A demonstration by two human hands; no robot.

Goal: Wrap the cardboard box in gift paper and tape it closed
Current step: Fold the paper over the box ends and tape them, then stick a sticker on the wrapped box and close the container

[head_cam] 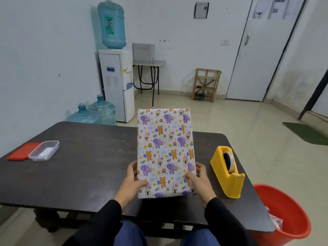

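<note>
A flat box [165,150], fully covered in white gift paper printed with elephants, bears and rainbows, is held up above the dark table [85,167], its far end tilted away from me. My left hand [132,181] grips its lower left edge, thumb on the front face. My right hand [197,180] grips the lower right edge the same way. A yellow tape dispenser [228,172] with a roll of clear tape stands on the table just right of the box.
A clear plastic container [44,150] and its red lid [22,151] lie at the table's left. A red bucket [287,210] with paper scraps stands on the floor by the right corner. A water dispenser [118,82] and spare bottles stand beyond the table.
</note>
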